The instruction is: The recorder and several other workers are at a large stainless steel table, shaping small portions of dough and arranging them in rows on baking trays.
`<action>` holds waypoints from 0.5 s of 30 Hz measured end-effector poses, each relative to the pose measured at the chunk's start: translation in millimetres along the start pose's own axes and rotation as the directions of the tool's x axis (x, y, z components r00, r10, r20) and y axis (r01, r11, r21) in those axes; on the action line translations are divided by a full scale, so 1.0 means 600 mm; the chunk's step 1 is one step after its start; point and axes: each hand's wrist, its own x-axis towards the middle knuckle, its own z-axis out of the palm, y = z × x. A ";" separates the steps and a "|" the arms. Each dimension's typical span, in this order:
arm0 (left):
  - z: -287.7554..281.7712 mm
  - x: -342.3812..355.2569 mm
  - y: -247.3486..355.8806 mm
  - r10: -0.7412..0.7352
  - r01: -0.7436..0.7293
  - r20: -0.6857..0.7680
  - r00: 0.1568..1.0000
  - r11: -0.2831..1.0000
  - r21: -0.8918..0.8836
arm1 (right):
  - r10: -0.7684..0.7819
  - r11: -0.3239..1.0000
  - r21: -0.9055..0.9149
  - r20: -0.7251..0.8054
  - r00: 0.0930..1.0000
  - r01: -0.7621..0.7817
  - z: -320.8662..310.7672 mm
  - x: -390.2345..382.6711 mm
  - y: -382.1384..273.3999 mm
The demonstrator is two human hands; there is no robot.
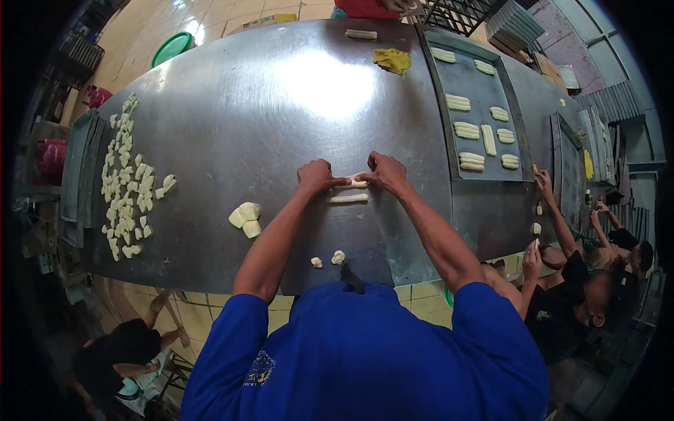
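Head view: hands point(316, 176) point(387, 172) touch a dough strip point(359, 184); blue shirt point(400, 351) bears pale print point(261, 368).

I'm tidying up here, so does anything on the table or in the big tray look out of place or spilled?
One dough piece in the tray lies lengthwise, while the others lie crosswise. A crumpled yellow cloth, or perhaps a bag, lies loose near the table's far edge. I see no clear spill.

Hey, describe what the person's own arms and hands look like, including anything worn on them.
The left hand and right hand show no gloves or watch. Loose royal-blue fabric sleeves end near the elbows, leaving both forearms bare.
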 end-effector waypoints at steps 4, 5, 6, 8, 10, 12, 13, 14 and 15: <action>0.013 0.012 -0.002 -0.020 0.024 -0.118 0.993 0.999 0.031 | -0.062 0.997 0.041 -0.031 0.998 0.063 -0.003 0.002 0.001; 0.015 0.014 0.000 -0.029 0.033 -0.111 0.993 0.999 0.031 | -0.086 0.995 0.041 -0.051 0.995 0.088 0.000 -0.004 0.001; 0.017 0.014 0.002 -0.039 0.043 -0.104 0.994 0.999 0.032 | -0.083 0.995 0.043 -0.050 0.995 0.085 -0.002 -0.006 0.003; 0.011 0.010 -0.016 0.001 -0.005 -0.090 0.996 0.999 -0.035 | -0.044 0.998 0.050 0.002 0.999 0.044 -0.010 -0.002 0.002; 0.004 0.012 -0.023 0.041 -0.050 -0.086 0.995 0.994 -0.097 | -0.062 0.996 0.072 0.017 0.998 0.061 -0.017 -0.001 -0.003; 0.003 0.001 0.004 0.058 -0.058 -0.076 0.995 0.998 0.003 | -0.055 0.994 0.098 0.036 0.998 0.051 -0.011 -0.010 0.005; 0.006 -0.001 0.012 0.066 -0.066 -0.068 0.996 0.998 0.010 | -0.065 0.995 0.068 -0.026 0.998 0.067 -0.007 -0.013 0.007; 0.011 0.002 0.007 0.058 -0.055 -0.112 0.992 0.998 0.033 | -0.090 0.995 0.037 -0.088 0.992 0.093 -0.003 -0.011 0.002; 0.016 0.004 0.002 0.052 -0.044 -0.156 0.986 0.997 0.056 | -0.091 0.994 0.044 -0.092 0.992 0.095 -0.003 -0.008 0.001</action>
